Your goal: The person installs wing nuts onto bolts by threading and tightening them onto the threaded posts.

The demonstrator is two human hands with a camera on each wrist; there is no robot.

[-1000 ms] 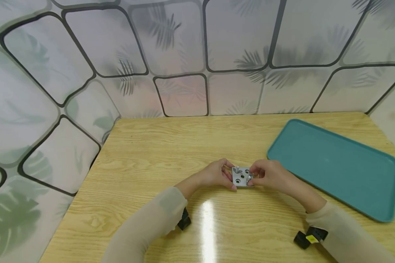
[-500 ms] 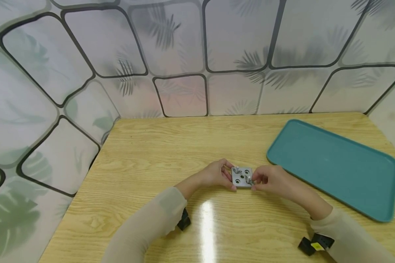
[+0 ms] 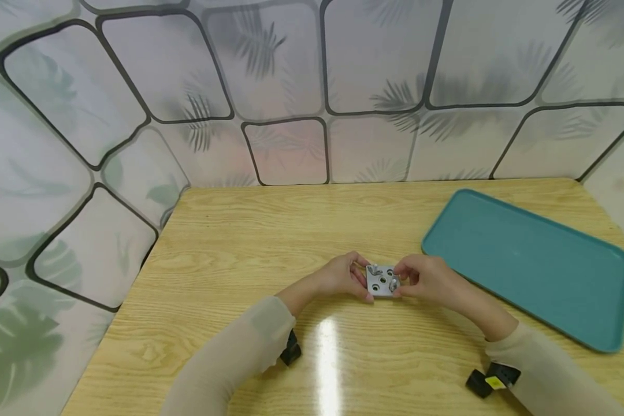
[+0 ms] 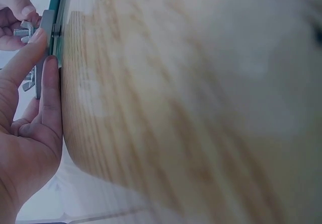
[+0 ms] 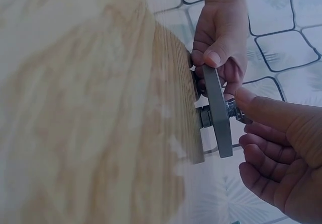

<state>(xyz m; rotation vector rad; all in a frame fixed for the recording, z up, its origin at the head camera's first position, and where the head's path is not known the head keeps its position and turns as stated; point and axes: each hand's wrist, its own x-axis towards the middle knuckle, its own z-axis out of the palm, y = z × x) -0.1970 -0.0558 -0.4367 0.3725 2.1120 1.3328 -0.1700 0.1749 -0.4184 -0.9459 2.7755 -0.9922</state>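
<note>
A square grey metal plate with several round holes stands a little above the table on bolt heads. My left hand grips its left edge, the thumb on top and fingers below. Two bolts pass up through the plate, each carrying a wing nut. The wing nut at the near right corner is between the thumb and fingers of my right hand. At the far left corner sits the other wing nut. In the right wrist view, a bolt head shows under the plate.
A teal tray lies on the right side of the wooden table. Behind and to the left hangs a patterned wall covering. Black wrist cameras hang below the sleeves.
My right hand drew slightly right off the wing nut, then came back left around it. That wing nut now points differently. The left hand and plate have stayed put.
</note>
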